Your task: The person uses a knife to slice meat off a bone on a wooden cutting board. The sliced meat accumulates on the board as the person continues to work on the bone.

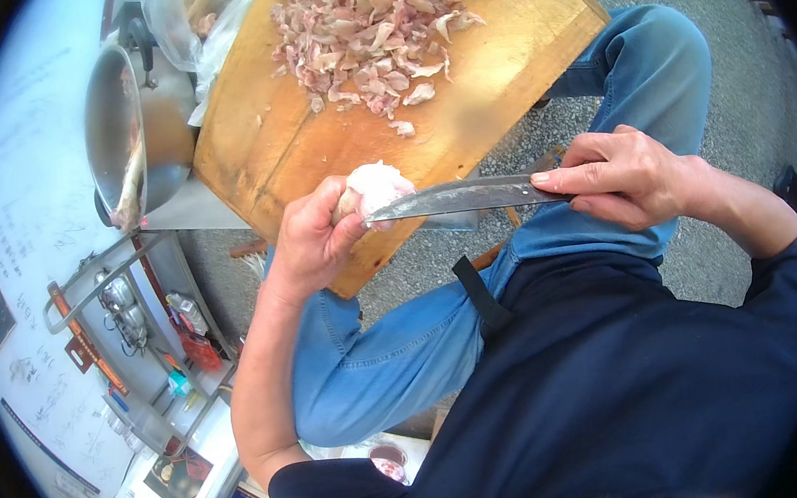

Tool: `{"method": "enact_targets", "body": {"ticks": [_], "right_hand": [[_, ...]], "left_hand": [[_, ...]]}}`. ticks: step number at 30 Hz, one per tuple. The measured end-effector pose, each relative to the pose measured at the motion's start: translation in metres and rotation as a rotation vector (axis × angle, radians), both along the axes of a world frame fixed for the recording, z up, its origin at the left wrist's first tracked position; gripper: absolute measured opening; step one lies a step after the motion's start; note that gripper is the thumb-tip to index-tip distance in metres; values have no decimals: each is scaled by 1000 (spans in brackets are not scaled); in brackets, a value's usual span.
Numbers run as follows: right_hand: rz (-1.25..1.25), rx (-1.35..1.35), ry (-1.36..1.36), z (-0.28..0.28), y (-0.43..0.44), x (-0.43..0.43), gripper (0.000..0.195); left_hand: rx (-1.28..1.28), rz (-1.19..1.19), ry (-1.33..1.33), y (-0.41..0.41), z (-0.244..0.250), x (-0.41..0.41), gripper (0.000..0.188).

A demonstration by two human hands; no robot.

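My left hand grips a pale, rounded piece of raw meat or bone over the near edge of a wooden board. In my right hand is the handle end of a long knife with a dark, worn blade. The blade points left, and its tip overlaps the piece by my left thumb; whether it cuts in cannot be told. A large heap of thin-sliced raw meat covers the far part of the board. One small scrap lies apart, just below the heap.
Left of the board stands a steel pot with a long bone leaning inside. A clear plastic bag with bones lies behind it. A metal rack holds small items beside a white wall with writing. My jeans-clad knees flank the board.
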State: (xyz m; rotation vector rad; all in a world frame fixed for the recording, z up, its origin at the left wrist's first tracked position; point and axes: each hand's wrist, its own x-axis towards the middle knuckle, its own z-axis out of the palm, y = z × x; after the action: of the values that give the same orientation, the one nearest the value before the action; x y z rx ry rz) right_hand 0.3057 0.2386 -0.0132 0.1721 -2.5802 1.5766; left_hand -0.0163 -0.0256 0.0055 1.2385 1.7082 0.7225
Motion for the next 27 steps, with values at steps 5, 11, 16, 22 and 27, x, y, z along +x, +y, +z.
{"method": "enact_targets", "body": {"ticks": [5,11,16,22,27], "right_hand": [[-33,-67,42,-2,-6,1,49],[-40,-103,37,3,-4,0,51],[-23,-89,22,4,-3,1,50],[-24,-75,9,6,-4,0,49],[-43,-52,-20,3,-9,0,49]], "left_hand": [[50,4,-92,8,9,5,33],[66,-5,-46,2,8,2,34],[29,27,-41,4,8,5,33],[46,-29,10,-4,-1,-1,35],[49,-19,103,4,9,10,35]]}}
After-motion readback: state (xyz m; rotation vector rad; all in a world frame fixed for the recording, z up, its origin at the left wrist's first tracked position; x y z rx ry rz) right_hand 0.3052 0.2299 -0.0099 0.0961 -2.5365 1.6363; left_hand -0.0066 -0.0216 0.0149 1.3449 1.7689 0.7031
